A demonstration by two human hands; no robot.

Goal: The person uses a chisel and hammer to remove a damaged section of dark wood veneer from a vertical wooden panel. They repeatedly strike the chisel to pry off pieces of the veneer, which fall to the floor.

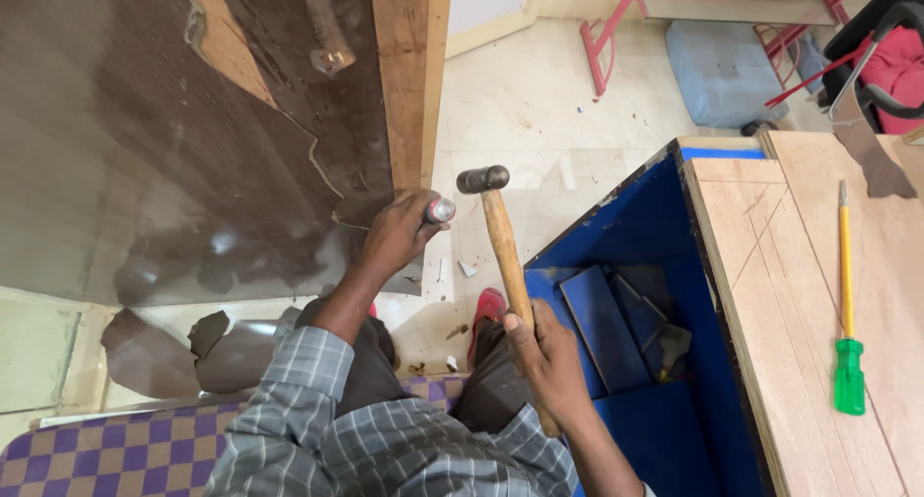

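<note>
Brown laminate on the board (173, 141) is met by a metal-capped chisel (440, 210), around which the left hand (397, 235) is closed. A wooden-handled hammer (502, 247) is gripped upright by the right hand (549, 357), just beside the chisel. A green-handled screwdriver (846, 305) is laid on plywood (808, 295) further right.

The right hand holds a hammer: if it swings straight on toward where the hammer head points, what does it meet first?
Probably the metal end of the chisel in the left hand. The hammer in the right hand has its head just beside it, though depth is unclear.
</note>
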